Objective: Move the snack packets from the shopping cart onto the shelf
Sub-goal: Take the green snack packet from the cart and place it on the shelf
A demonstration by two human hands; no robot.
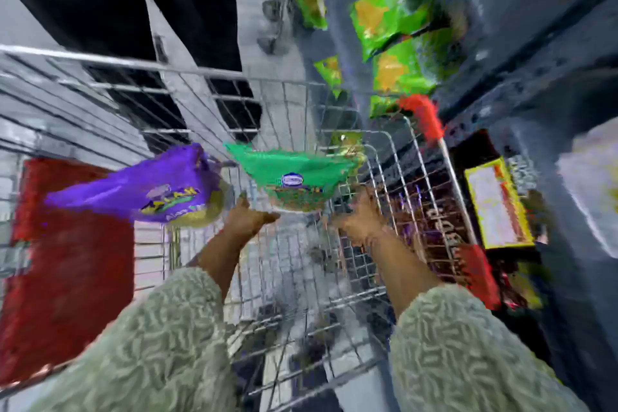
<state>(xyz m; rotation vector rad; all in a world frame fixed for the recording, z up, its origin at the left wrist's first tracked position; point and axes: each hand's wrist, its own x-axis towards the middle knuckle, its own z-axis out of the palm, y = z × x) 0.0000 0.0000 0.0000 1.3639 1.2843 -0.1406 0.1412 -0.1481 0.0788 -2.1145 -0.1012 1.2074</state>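
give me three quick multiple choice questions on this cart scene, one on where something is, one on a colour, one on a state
1. Where do the light green packets sit?
A. on the shelf at upper right
B. on the floor
C. in the cart

2. What colour is the packet by the left hand?
A. orange
B. purple
C. white

3. What state is the right hand in?
A. inside a pocket
B. gripping the cart handle
C. reaching toward the dark green packet

Answers: 1 A, they stand stacked on the shelving. 2 B, its wrapper is purple. 3 C, it stretches out beside that packet; blur hides any grip.

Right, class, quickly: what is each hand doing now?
Left hand: holding the purple packet.
Right hand: at the green packet; grip cannot be told.
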